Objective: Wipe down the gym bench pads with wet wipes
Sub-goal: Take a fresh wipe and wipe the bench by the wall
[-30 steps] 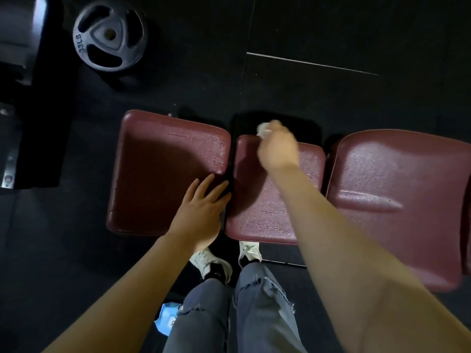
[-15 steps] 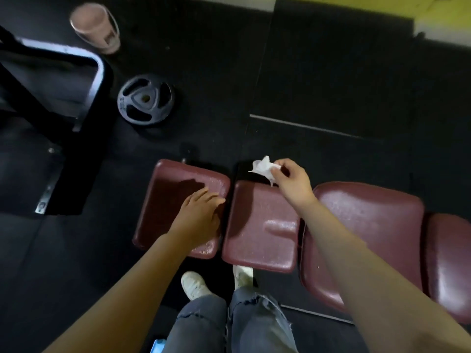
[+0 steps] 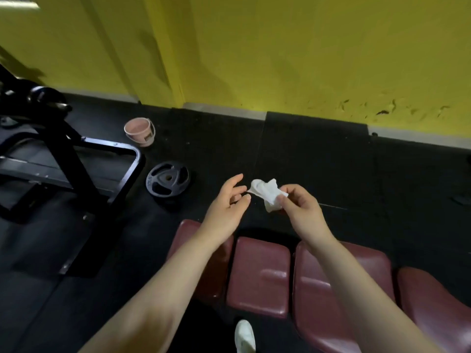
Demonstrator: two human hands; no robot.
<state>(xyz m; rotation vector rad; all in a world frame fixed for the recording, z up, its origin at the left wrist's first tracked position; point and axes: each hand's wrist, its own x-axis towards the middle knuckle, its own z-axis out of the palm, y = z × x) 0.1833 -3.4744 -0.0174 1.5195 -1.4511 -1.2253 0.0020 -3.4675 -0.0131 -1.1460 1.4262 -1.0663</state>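
Observation:
Several maroon bench pads run in a row along the bottom of the view, with the middle pad [image 3: 257, 276] showing a wet sheen. Both of my hands are raised above the far edge of the bench, over the black floor. My right hand [image 3: 303, 212] grips a crumpled white wet wipe [image 3: 266, 193]. My left hand [image 3: 226, 205] is just left of it, fingertips pinching the stretched corner of the wipe. My left forearm covers much of the leftmost pad [image 3: 212, 278].
A black weight plate [image 3: 167, 180] lies on the rubber floor to the left, and a pink bucket [image 3: 139, 131] stands behind it. A black machine frame [image 3: 76, 161] fills the left side. A yellow wall [image 3: 280, 52] is ahead. My white shoe [image 3: 244, 335] shows below the bench.
The view tilted up toward the wall. My right hand lifted the wipe off the pad. My left hand left the leftmost pad and rose to the wipe's corner.

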